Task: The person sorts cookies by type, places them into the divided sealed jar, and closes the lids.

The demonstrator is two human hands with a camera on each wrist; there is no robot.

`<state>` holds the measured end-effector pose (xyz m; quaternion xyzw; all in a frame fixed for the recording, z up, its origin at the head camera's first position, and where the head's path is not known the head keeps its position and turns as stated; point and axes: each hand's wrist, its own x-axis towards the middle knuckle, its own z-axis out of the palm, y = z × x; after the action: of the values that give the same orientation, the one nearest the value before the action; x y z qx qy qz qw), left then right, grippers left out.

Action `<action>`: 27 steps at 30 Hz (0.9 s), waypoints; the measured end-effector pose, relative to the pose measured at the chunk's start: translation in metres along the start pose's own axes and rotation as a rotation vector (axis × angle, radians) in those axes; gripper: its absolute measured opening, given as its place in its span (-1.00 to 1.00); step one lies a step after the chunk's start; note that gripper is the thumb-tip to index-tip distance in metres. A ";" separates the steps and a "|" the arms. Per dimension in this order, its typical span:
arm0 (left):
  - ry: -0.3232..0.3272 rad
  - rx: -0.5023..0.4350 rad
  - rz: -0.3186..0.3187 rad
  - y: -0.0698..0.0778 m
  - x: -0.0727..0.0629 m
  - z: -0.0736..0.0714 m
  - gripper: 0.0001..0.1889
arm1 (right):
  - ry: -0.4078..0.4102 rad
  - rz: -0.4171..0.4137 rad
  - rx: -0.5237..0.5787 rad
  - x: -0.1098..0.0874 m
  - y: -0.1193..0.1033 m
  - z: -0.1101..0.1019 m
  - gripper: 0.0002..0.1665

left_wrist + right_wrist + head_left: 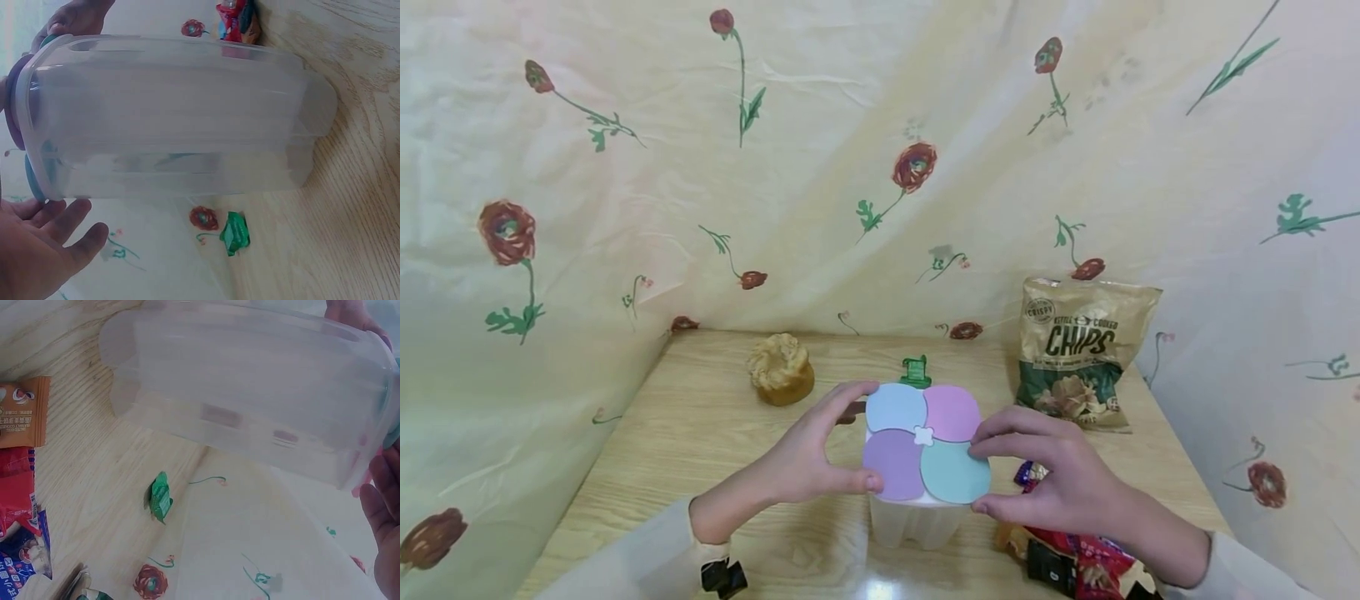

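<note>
So the container [917, 527] is in the middle with its lid [891, 467] on top, left hand [820, 454] on one side, right hand [1045, 471] on the other. Single packet [915, 373] behind it on the bench [662, 467], bun [781, 372] back left, chips bag [1078, 354] back right, snack packs [1075, 560] front right, cloth [820, 192] behind everything.

Table [700, 442]: pale wood-grained top, lower half of the head frame.
Bread [781, 372]: round, left of centre.
Green packet [915, 372]: just right of centre.
Chip bag [1086, 358]: upright, right of the frame.
Black packet [1051, 568]: lower right, beside the red packet [1099, 565].
Orange packet [22, 414]: left edge of the right-wrist frame, above red, then blue packet [26, 555].
Container [917, 525]: lower centre; contact with top uncertain.
</note>
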<state>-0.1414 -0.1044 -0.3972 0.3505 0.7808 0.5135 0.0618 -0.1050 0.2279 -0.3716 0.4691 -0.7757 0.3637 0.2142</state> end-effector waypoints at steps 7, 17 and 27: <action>-0.007 -0.001 -0.040 0.005 0.000 0.001 0.04 | 0.029 -0.014 0.034 0.001 0.003 0.000 -0.56; -0.013 0.080 -0.040 0.009 -0.002 -0.002 0.06 | 0.002 0.087 0.128 -0.003 0.006 -0.005 -0.53; 0.013 0.325 0.056 0.033 0.001 -0.010 0.02 | -0.054 0.036 0.158 0.012 0.005 -0.018 -0.59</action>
<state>-0.1312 -0.1036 -0.3647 0.3740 0.8439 0.3842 -0.0152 -0.1153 0.2366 -0.3540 0.4801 -0.7584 0.4150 0.1491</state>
